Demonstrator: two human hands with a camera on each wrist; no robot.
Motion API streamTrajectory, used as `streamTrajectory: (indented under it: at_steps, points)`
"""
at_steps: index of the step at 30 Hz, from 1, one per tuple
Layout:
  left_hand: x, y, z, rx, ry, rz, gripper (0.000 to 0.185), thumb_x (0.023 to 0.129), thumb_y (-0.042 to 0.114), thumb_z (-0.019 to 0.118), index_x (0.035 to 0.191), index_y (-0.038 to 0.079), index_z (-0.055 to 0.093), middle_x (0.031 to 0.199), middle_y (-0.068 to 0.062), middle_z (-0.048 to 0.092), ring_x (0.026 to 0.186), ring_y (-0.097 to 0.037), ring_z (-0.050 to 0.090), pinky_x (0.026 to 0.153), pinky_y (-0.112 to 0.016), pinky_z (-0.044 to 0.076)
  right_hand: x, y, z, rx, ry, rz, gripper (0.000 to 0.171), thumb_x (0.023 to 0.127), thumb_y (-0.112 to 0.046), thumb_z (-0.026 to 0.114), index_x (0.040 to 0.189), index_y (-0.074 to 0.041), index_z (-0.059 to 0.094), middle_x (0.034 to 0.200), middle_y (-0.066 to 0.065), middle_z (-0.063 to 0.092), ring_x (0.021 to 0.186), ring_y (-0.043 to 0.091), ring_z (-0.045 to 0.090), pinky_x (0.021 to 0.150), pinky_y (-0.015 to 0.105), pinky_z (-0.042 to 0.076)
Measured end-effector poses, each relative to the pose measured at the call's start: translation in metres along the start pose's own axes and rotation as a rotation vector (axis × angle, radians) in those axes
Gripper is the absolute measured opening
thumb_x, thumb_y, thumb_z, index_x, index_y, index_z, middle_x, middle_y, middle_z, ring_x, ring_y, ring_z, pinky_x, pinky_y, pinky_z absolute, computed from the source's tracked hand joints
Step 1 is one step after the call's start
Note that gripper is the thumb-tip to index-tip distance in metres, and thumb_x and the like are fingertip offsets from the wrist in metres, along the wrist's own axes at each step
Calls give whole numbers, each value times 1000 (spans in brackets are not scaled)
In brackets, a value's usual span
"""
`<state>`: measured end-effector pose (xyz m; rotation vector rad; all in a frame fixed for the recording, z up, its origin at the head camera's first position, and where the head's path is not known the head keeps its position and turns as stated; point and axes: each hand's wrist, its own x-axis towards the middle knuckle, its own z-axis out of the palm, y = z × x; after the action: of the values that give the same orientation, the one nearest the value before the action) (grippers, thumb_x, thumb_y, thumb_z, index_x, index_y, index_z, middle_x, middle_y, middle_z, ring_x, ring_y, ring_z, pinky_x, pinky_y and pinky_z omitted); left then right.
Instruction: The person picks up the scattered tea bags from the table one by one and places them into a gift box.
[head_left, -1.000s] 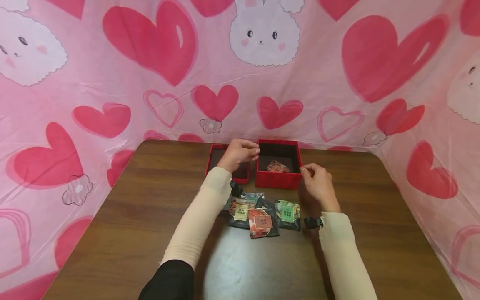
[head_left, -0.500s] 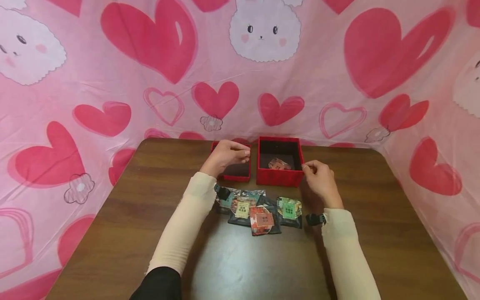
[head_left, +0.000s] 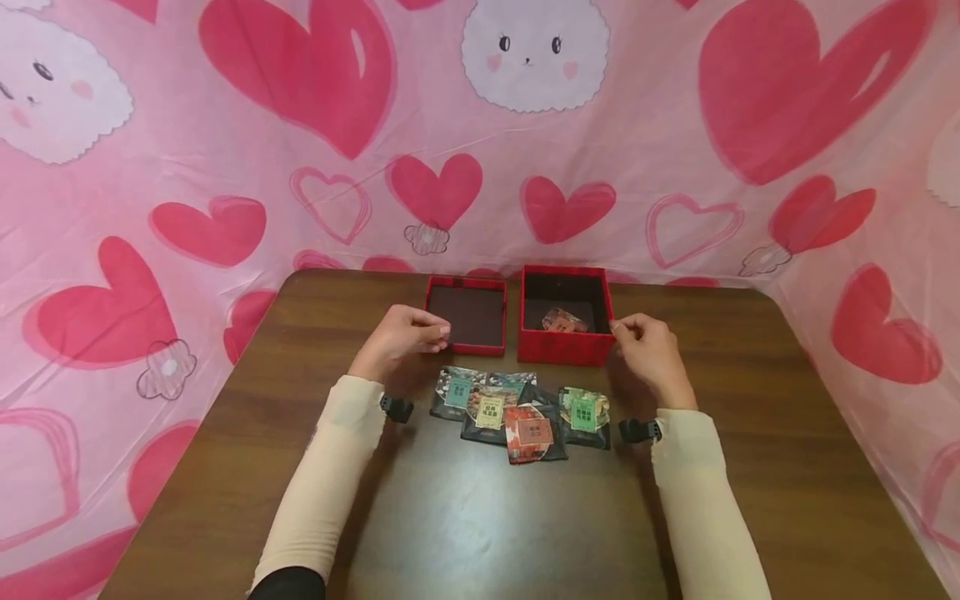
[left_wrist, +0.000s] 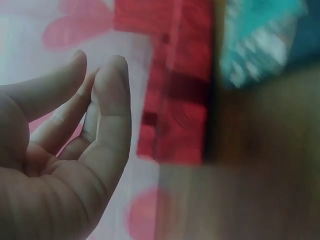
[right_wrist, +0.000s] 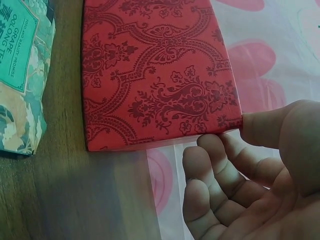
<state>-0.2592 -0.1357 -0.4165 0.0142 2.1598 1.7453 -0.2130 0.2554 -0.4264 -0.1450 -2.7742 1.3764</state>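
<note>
A red box (head_left: 564,348) with a dark lining stands at the back of the table, its top uncovered. Inside lies a tea sachet (head_left: 564,320) with an orange-red print. My right hand (head_left: 651,354) pinches the box's near right corner at the rim, thumb on one side and fingers on the other. Left of the box is its shallow red lid (head_left: 480,350), inner side up. My left hand (head_left: 399,337) hovers by the lid's left edge, fingers loosely bent, nothing between thumb and fingertips. In the left wrist view, the lid (left_wrist: 185,95) is apart from that hand.
Several tea sachets lie in front of the box: a teal one (head_left: 452,396), a yellow-labelled one (head_left: 486,414), a red one (head_left: 528,433) and a green one (head_left: 585,414). Some overlap. A pink heart-print cloth (head_left: 255,125) hangs behind the brown table (head_left: 300,308).
My left hand has moved left and nearer to me, from the box's left rim across the lid to its left side. The right hand stays at the box's corner.
</note>
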Motion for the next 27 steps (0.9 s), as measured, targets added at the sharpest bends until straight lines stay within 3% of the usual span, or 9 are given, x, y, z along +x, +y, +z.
streamTrajectory:
  at_steps: [4,8,15,19,22,27]
  points:
    - [-5,-14,-7,76,19,-31,24,92,6,74,111,-9,72,103,-24,71,94,-42,67,89,-48,56,0,-1,-1,-1,5,-1,41,106,-34,52,122,1,65,105,22,66,90,35,64,71,34,53]
    - [-10,-24,-7,171,30,-33,19,91,9,75,104,-5,76,96,-18,72,84,-34,69,82,-45,59,-2,-2,-1,2,3,10,42,106,-35,51,123,1,64,107,23,65,90,36,62,71,35,52]
    - [-14,-32,4,435,68,48,11,88,10,79,95,2,80,85,-9,72,70,-23,64,70,-39,59,-4,-2,2,9,4,24,40,106,-34,52,124,-1,64,107,22,64,91,37,62,71,33,53]
    - [-11,-34,10,626,83,87,14,86,13,81,97,4,80,89,-8,73,75,-21,63,68,-37,56,-3,0,2,16,10,22,40,106,-33,52,123,0,64,107,23,65,92,39,63,70,33,53]
    - [-8,-36,13,732,70,95,19,83,14,83,99,4,80,96,-8,75,85,-24,64,75,-40,56,-2,0,2,17,16,18,40,106,-33,52,123,0,65,105,23,65,91,39,63,69,33,52]
    - [-4,-38,19,820,60,114,25,80,15,87,101,4,80,100,-8,75,95,-29,66,85,-45,55,-3,-1,2,18,20,25,39,105,-34,52,122,-1,65,102,20,65,91,38,63,69,33,52]
